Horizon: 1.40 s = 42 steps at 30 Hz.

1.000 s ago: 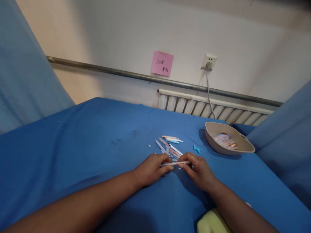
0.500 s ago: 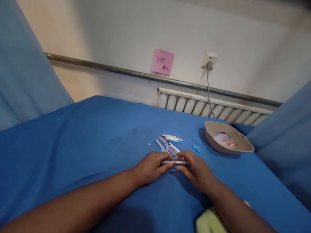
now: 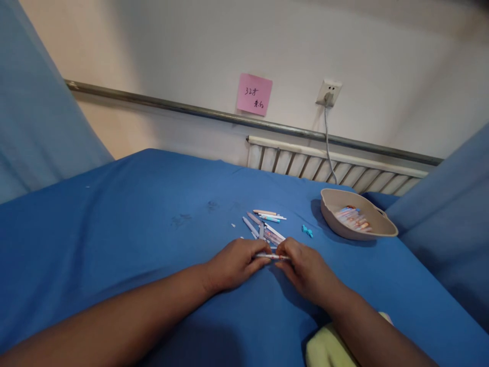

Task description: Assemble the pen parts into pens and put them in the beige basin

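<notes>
Blue cloth (image 3: 126,219) covers the wide surface before the person, and behind it stands a pale wall (image 3: 191,46) with a metal rail (image 3: 171,105) and a radiator (image 3: 298,162). At the far right side of the cloth sits a beige basket (image 3: 329,216), with many pens (image 3: 352,219) inside it. The right hand (image 3: 309,267) is the nearer one to this basket, which lies beyond it and more to the right. The left hand (image 3: 235,265) comes from the other side, and the fingertips of both hands are close to each other, but not touching, as far as I can see.

Just beyond the fingers lies a loose pile of pens (image 3: 273,236), pointing in different directions, and to its right are small turquoise pieces (image 3: 306,231). The one slim patterned pen (image 3: 272,256) is held between the two hands: each hand pinches one end part with thumb and fingers. Its long axis goes from left to right, almost in line from one hand to the other, so neither hand is nearer to it. Smallest is a white bit (image 3: 233,225), left of the pile.
</notes>
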Each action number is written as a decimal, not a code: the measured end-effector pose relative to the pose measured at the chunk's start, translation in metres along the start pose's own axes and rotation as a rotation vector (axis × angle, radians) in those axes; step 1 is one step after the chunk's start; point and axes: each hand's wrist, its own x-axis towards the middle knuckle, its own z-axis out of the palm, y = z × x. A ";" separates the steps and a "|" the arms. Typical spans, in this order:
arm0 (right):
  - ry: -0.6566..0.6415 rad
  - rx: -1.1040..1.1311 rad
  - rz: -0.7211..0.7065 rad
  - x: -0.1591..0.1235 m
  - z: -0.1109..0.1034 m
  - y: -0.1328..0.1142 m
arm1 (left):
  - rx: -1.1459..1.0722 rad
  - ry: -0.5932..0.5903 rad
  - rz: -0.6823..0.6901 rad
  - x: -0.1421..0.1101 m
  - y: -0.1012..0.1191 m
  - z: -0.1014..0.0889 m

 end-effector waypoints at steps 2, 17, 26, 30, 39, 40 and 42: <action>0.000 -0.039 -0.005 0.000 0.001 0.000 | 0.026 -0.014 0.004 0.000 0.000 0.000; -0.076 -0.020 0.024 0.001 -0.001 -0.002 | 0.115 -0.071 0.040 -0.002 0.001 0.000; 0.008 0.035 0.039 -0.001 0.000 0.000 | 0.095 -0.053 0.012 0.000 0.001 -0.003; -0.005 0.074 0.039 0.001 0.000 0.003 | 0.128 -0.061 0.017 -0.001 0.001 -0.002; 0.036 0.166 0.083 0.004 0.003 0.002 | 0.117 -0.040 -0.040 -0.001 -0.001 -0.004; 0.034 0.124 0.057 0.004 0.003 0.002 | 0.108 -0.042 -0.047 -0.001 0.000 -0.004; 0.006 0.053 0.032 0.005 0.002 0.002 | 0.111 -0.056 -0.046 0.000 0.000 -0.005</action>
